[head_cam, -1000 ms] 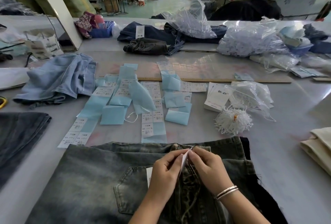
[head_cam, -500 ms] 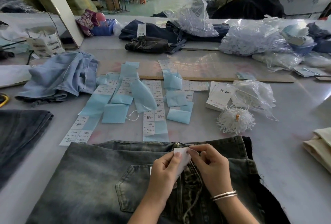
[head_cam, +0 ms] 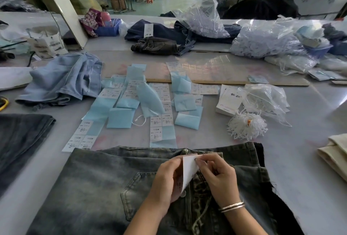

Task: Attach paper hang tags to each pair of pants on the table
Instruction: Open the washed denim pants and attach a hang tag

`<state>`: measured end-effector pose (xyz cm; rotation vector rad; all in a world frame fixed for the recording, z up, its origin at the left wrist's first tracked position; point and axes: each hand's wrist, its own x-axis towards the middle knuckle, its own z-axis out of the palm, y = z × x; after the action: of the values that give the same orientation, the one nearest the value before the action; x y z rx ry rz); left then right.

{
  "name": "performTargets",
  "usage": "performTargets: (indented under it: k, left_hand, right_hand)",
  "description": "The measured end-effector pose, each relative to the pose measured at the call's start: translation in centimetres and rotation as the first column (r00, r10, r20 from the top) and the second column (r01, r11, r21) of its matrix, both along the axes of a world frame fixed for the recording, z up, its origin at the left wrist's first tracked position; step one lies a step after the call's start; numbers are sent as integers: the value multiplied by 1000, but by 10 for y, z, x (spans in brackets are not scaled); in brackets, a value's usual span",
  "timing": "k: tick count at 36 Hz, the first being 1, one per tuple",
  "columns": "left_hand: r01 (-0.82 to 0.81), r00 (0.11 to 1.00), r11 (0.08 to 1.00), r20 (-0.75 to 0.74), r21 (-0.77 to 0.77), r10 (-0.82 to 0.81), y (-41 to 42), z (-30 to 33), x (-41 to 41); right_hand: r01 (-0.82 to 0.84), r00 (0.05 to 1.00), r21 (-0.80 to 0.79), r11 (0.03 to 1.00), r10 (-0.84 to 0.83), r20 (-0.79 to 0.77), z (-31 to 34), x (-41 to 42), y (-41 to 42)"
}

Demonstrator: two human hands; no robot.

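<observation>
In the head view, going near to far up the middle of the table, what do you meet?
Grey jeans → strip of size labels → wooden board → dark folded jeans → clear plastic bag.

A pair of faded grey-washed denim pants [head_cam: 105,187] is lying flat at the near edge of the table, waistband and metal button facing away from the person and a back pocket showing. A white paper hang tag [head_cam: 189,170] is standing on edge over the fly area, curling slightly. A stack of white printed hang tags [head_cam: 230,101] is sitting well beyond the pants, just beside a bundle of white tag strings [head_cam: 246,125].
</observation>
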<state>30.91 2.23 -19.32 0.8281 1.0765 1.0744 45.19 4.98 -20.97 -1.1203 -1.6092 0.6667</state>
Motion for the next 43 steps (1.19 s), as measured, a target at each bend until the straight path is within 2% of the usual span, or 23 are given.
performTargets:
  k: [3,6,8,13,16,18,19,21,22,23,24,25,28,31,34,37,38,43]
  left_hand:
    - [-11,996,999,-83,49,15,6,-2,-2]
    - [-59,996,995,-60,75,64,8,-3,1]
    - [-75,992,993,-96,92,84,7,-6,3]
    - [-116,950,981,-270,159,156,5,-11,6]
    - [-59,881,968,-443,243,165,5,-3,4]
    - [44,784,945,-597,324,169,5,5,1]
    - [135,691,928,-704,348,164,5,11,0]
    - [366,396,865,-898,343,189,7,24,-3]
    - [454,271,830,-937,325,219,8,30,-4]
    - [506,215,801,-946,319,241,9,35,-4]
    - [534,205,783,-947,319,246,11,43,-2]
    - [550,228,763,-940,339,254,12,50,1]
    - [576,371,714,-906,398,206,16,71,12]
    - [559,512,743,-858,368,40,20,80,22]
    - [522,608,770,-793,368,-33,23,78,26]
    - [505,636,780,-770,368,-48,26,69,30]
    - [504,632,781,-774,369,-42,28,65,32]
    - [497,618,792,-785,355,-36,40,47,40]
  right_hand:
    - [18,999,25,1000,-19,37,0,1,0]
    - [29,998,29,999,-30,55,-1,1,-1]
    - [36,998,32,999,-38,53,0,2,-2]
    - [23,997,17,1000,-25,75,5,3,-5]
    - [-73,995,-68,995,77,63,9,13,-10]
    - [-156,984,-195,968,136,-113,9,24,-13]
    - [-160,968,-242,957,105,-226,10,29,-15]
    - [-115,908,-315,942,-29,-418,12,39,-16]
    - [-93,880,-348,933,-86,-466,14,43,-16]
    - [-79,877,-365,928,-110,-468,17,47,-16]
    - [-69,899,-359,931,-99,-427,20,49,-16]
    - [-70,928,-334,940,-62,-367,23,49,-17]
    - [-122,970,-263,957,60,-235,34,44,-20]
    - [-129,963,-224,966,69,-260,38,39,-21]
    - [-173,937,-250,953,81,-339,36,46,-22]
    - [-311,841,-338,889,91,-534,35,53,-26]
    - [-325,828,-366,872,75,-556,35,54,-27]
    - [-218,933,-418,882,63,-355,37,65,-24]
